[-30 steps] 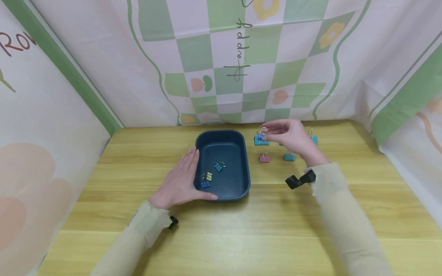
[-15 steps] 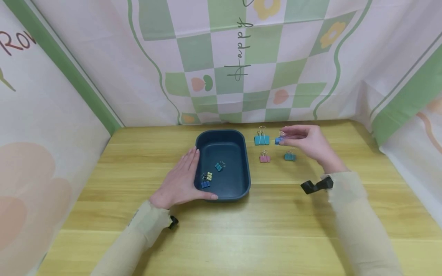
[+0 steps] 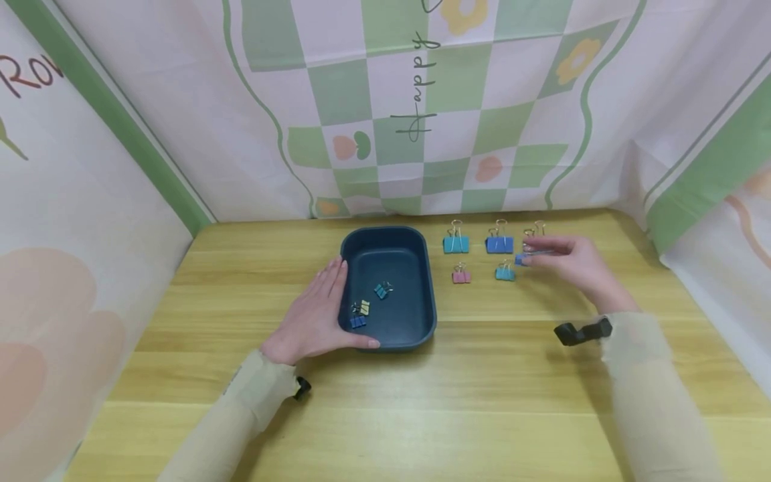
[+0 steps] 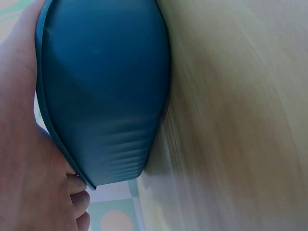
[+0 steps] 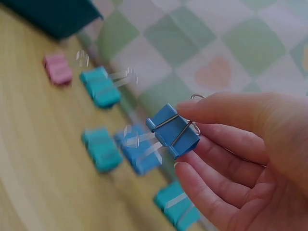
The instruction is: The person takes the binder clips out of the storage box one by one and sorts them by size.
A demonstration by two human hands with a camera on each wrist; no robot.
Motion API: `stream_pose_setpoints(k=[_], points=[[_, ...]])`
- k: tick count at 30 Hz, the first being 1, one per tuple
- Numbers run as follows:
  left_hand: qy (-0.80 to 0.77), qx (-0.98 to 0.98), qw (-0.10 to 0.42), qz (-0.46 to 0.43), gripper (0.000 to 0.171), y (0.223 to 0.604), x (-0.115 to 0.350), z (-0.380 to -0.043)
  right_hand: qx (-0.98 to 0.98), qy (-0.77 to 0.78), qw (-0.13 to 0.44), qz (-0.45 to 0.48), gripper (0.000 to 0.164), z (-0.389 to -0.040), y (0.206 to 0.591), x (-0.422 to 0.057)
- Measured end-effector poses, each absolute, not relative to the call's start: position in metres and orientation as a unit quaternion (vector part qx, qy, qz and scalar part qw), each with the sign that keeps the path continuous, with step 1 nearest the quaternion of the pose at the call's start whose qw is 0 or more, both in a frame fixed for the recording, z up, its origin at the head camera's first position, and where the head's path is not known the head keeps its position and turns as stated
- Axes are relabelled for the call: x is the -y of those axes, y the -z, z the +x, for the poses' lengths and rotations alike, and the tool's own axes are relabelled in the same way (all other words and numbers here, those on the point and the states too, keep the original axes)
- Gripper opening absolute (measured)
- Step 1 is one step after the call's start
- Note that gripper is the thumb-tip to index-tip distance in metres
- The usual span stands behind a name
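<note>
My left hand [image 3: 310,314] rests against the left side of a dark blue tray [image 3: 430,294], fingers along the rim and thumb at the front corner. Inside the tray lie small binder clips: a teal clip [image 3: 381,291], a yellow clip [image 3: 365,308] and a blue clip [image 3: 358,323]. Above the table at the right, my right hand [image 3: 572,264] pinches a small blue binder clip [image 5: 173,132] between thumb and fingers. Closest to that hand are a larger blue clip [image 3: 500,246], a small teal clip [image 3: 504,274] and a large teal clip [image 5: 177,207], mostly hidden in the head view.
Another large teal clip [image 3: 456,245] stands at the back, right of the tray, with a pink clip [image 3: 461,277] in front of it. A patterned curtain [image 3: 397,100] hangs behind the wooden table [image 3: 458,415].
My right hand has moved right and slightly toward the front with the small blue clip, uncovering the larger blue clip. My left hand and the tray have stayed in place.
</note>
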State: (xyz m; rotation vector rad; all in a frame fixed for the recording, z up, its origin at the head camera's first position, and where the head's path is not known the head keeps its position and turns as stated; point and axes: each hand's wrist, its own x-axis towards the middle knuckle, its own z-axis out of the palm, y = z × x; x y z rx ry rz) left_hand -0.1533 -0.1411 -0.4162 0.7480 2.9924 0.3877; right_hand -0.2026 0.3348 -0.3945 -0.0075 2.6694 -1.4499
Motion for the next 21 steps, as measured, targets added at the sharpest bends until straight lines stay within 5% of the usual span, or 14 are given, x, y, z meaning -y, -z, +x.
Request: stream_pose_setpoints(k=[21], points=[[-0.128,-0.962,0.022,0.24,0.149,0.416,0.141,-0.154,-0.893,0.44,0.098,0.013,0.074,-0.198,0.422,-0.378]])
